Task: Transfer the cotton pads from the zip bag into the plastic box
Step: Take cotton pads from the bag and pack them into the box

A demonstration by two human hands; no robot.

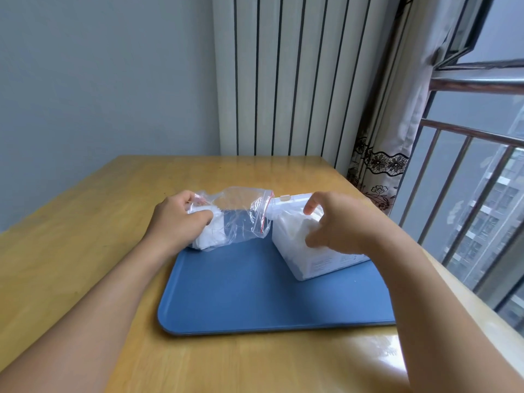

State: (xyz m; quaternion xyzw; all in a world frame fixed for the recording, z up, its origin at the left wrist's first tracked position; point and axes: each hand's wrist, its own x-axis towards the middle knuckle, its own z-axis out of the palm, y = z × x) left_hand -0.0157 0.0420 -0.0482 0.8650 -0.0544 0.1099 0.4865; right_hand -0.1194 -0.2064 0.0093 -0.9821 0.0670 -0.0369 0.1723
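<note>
Two hands work over a blue tray [255,296] on the desk [85,222]. Left hand [175,219] grips the zip bag [238,217] at the tray's far left edge, fingers curled round the cotton pads [209,236] inside. Right hand [337,222], fingers loosely bent, touches the plastic box [295,251] near the tray's far right corner; whether it holds anything is unclear.

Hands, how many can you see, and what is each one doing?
2. The left hand grips the closed end of the zip bag, over the blue tray. The right hand hovers at the plastic box, fingers curled.
</note>
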